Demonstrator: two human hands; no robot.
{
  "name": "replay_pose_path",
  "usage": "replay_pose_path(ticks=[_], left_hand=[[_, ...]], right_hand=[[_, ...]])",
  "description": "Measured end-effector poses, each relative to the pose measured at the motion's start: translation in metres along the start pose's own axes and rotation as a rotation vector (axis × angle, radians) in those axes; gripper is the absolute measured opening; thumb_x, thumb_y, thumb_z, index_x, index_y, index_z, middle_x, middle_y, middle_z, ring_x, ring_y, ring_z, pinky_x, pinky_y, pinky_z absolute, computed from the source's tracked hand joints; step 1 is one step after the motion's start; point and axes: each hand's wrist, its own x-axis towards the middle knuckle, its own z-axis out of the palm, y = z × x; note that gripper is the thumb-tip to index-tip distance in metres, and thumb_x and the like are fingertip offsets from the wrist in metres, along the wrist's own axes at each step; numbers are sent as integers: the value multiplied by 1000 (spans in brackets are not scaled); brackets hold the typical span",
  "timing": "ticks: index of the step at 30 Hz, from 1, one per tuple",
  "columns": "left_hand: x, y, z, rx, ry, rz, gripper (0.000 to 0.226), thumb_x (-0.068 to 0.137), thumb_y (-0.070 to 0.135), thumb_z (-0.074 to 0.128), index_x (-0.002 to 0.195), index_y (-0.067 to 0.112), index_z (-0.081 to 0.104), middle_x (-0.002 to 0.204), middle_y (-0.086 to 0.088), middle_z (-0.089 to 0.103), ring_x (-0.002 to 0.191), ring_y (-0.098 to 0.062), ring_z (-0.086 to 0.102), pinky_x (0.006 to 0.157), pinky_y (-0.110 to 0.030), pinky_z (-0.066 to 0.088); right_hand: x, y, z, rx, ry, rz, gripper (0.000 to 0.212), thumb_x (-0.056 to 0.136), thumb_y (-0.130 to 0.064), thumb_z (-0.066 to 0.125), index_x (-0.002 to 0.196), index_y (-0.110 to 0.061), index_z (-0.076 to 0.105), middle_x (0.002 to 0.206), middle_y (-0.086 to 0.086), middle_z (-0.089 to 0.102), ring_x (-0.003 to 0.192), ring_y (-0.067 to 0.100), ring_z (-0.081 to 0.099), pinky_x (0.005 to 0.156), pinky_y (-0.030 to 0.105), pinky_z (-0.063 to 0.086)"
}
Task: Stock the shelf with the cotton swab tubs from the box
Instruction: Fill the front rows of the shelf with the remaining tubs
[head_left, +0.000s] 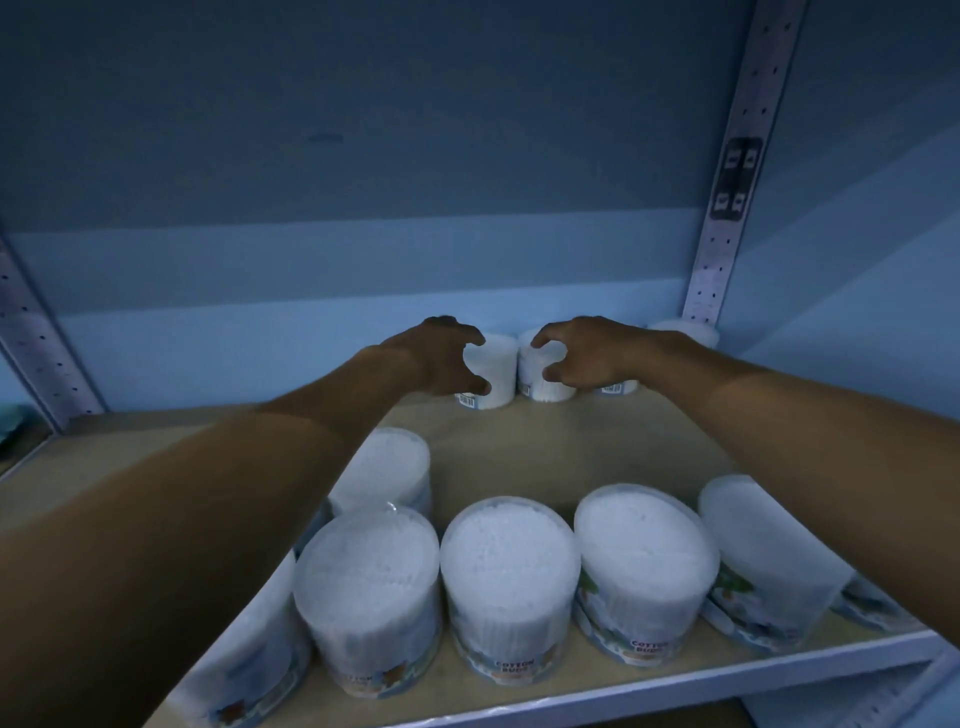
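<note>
Both my arms reach to the back of the wooden shelf (571, 447). My left hand (441, 358) curls in a C around a clear cotton swab tub (493, 371) that stands on the board, fingers at its top and thumb near its base. Likewise, my right hand (587, 356) wraps the neighbouring tub (537, 376), the two tubs almost touching. Another tub (618, 387) peeks out under my right wrist, and one more (685, 330) stands in the back right corner. No box is in view.
Several tubs line the shelf's front edge (509, 571), with one more (384, 467) just behind them on the left. Perforated metal uprights (727, 218) frame the shelf against a blue wall. Bare board lies between the front and back rows.
</note>
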Motion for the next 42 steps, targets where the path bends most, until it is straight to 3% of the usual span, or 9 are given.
replay_pose_path(ticks=[4,10,19,26,33,38,42], left_hand=[[27,4,12,22,-22,-9,76,83,56,65,149,32,35,153,2,32,140,-22,34,112,-40,34],[59,11,27,41,-23,21,71,82,55,66,141,21,47,136,-8,51,119,-30,54,98,-43,49],[75,2,26,-50,27,28,65,82,46,73,140,29,49,150,-5,42,137,-25,39,110,-37,35],[69,6,25,-49,14,-1,63,81,49,73,138,33,50,153,0,40,138,-24,37,109,-35,34],[45,13,16,-7,-38,21,63,81,51,72,138,36,50,152,3,39,137,-20,39,105,-31,35],[19,21,14,27,-50,56,64,83,51,71,140,32,50,151,2,41,139,-20,36,109,-32,32],[-1,27,11,19,-58,68,63,83,50,71,139,30,52,150,1,43,137,-21,39,109,-33,33]], right_hand=[[24,11,3,8,7,42,66,96,-42,62,154,-31,33,152,10,36,133,29,45,103,36,41],[57,18,11,0,25,63,73,89,-50,67,151,-33,34,147,9,42,127,30,50,100,41,48],[77,14,16,-75,80,31,57,93,-49,64,145,-36,45,152,-1,45,134,25,45,112,41,37],[70,13,11,-41,76,13,46,96,-33,62,141,-36,52,152,-1,44,131,24,49,94,27,44],[51,12,11,-21,30,-13,49,94,-32,63,141,-36,52,153,0,42,129,24,49,85,25,43],[29,13,16,-12,31,-38,51,89,-32,69,138,-35,56,150,-3,47,130,23,49,104,32,46],[9,12,20,5,43,-58,46,85,-32,71,130,-35,62,142,-5,56,124,21,55,103,35,48]])
